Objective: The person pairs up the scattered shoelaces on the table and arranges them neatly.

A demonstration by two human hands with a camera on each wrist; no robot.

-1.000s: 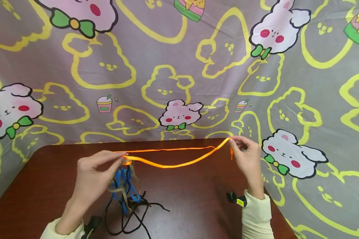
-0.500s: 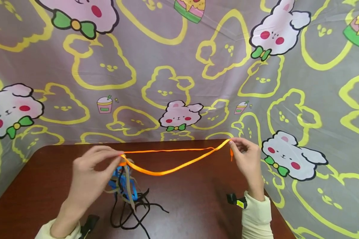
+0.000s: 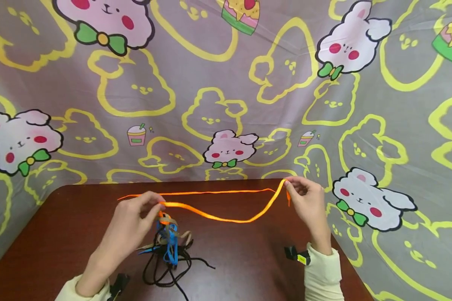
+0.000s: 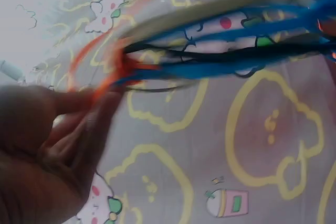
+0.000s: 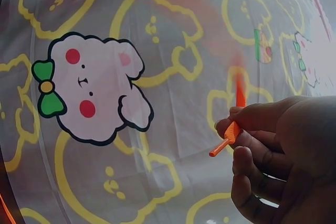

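Observation:
An orange shoelace [image 3: 226,220] sags between my two raised hands. My left hand [image 3: 129,219] pinches it between thumb and fingertips, and a tangle of blue, tan and black laces [image 3: 169,240] hangs from the orange lace just below. In the left wrist view the blue laces [image 4: 226,69] stretch away from the pinch, blurred. My right hand [image 3: 306,200] pinches the orange lace near its end. The right wrist view shows the lace's tip [image 5: 220,147] sticking out past the right thumb and finger.
A second stretch of orange lace [image 3: 211,192] runs straight across the back of the dark brown table [image 3: 248,259]. Black lace ends [image 3: 203,262] trail on the tabletop at the front. A patterned cloth [image 3: 196,71] hangs behind and to the right.
My left hand has shifted a little to the right, and the tangle swings along with it. The orange lace dips lower, nearer the right hand. The right hand has barely moved.

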